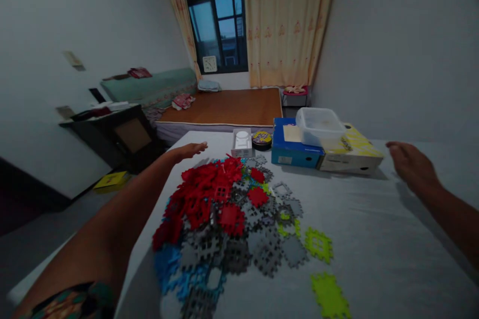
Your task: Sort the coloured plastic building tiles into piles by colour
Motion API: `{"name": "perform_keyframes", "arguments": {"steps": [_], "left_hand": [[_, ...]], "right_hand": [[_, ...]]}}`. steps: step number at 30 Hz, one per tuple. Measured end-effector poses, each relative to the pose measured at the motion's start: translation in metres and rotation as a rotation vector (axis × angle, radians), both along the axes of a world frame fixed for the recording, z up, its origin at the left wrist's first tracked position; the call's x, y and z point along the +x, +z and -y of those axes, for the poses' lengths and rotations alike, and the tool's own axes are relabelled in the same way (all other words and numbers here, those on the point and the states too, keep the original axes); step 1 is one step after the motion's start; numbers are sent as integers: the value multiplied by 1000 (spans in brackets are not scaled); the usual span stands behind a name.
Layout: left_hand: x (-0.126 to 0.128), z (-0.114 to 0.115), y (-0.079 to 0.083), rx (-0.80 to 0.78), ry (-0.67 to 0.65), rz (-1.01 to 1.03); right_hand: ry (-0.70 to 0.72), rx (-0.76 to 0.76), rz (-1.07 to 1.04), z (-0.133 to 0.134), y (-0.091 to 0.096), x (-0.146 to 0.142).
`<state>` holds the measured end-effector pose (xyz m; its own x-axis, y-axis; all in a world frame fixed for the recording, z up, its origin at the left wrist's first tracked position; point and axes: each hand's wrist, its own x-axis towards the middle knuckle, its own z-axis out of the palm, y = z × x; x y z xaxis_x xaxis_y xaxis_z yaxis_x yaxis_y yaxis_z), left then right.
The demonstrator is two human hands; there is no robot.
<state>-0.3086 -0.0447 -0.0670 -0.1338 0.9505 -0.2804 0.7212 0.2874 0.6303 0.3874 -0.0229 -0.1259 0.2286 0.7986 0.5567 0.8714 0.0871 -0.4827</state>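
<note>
My left hand point(190, 150) hovers over the far left edge of the white table point(374, 239), fingers stretched out and nothing in them. Off to the right, my right hand point(409, 162) is held above the table, its fingers extended and empty, nearest to the yellow and white box point(350, 154). Between my arms spreads a heap of flat notched building tiles: red tiles point(209, 184) on the left, grey tiles point(265, 251) through the middle, blue tiles point(168, 264) at the near left. Green tiles point(320, 244) lie on the right side. Neither hand touches the tiles.
A blue box point(295, 152) stands at the back, with a clear plastic tub point(321, 127) resting across both boxes. Beside it are a round tin point(262, 140) and a small white box point(242, 143). Beyond the table are a bed point(239, 107) and a dark cabinet point(123, 134).
</note>
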Motion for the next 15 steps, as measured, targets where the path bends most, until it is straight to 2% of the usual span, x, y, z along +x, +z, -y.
{"name": "perform_keyframes", "arguments": {"steps": [3,5,7,10,13,15], "left_hand": [[-37,69,-20,55,43,11],[-41,104,-37,129,112,50],[-32,125,-53,225,161,79],[-5,132,-66,314,102,196],[22,125,-68,317,2,340],[37,120,-67,352,-44,341]], "right_hand": [[120,-133,-46,36,-17,-14],[243,-186,-52,58,-26,-39],[362,-205,-75,79,-33,-72],[508,-296,-140,105,-40,-124],[600,-370,-145,125,-46,-168],[651,-356,-107,134,-48,-191]]}}
